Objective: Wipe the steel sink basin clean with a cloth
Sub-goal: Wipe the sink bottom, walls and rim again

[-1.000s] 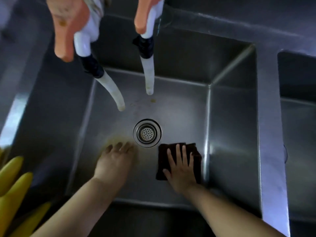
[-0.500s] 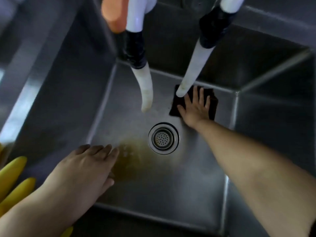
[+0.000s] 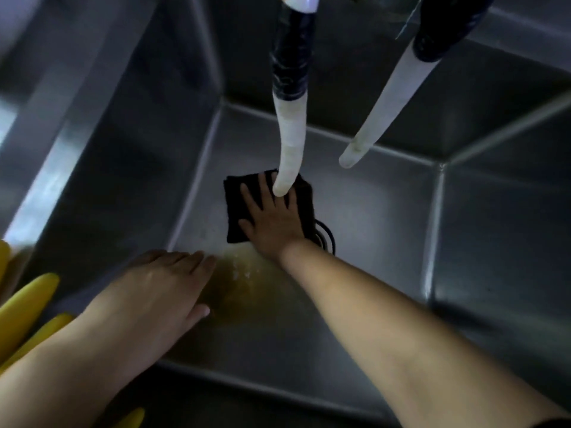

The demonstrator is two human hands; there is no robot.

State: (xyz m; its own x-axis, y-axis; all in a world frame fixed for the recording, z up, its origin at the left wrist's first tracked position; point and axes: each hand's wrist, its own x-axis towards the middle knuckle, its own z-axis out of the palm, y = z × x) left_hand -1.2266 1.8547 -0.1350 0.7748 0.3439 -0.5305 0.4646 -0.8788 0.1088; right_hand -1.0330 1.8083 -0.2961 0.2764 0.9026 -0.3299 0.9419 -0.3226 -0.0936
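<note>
A dark folded cloth point(image 3: 236, 208) lies flat on the floor of the steel sink basin point(image 3: 380, 230), left of the drain point(image 3: 326, 239). My right hand point(image 3: 272, 220) presses on the cloth with fingers spread. The drain is mostly hidden by that hand and the cloth. My left hand point(image 3: 163, 291) rests flat on the basin floor at the near left, holding nothing. A brownish-yellow stain point(image 3: 244, 288) spreads on the floor between my two arms.
Two white tap hoses with dark tape hang into the basin, the left hose point(image 3: 289, 140) ending just over my right hand's fingers and the other hose point(image 3: 383, 109) further right. Yellow rubber gloves point(image 3: 24, 310) lie on the sink's left rim.
My right hand has slid the cloth from the far right corner leftward, past the drain. The left hand has stayed at the near left. The view has moved closer.
</note>
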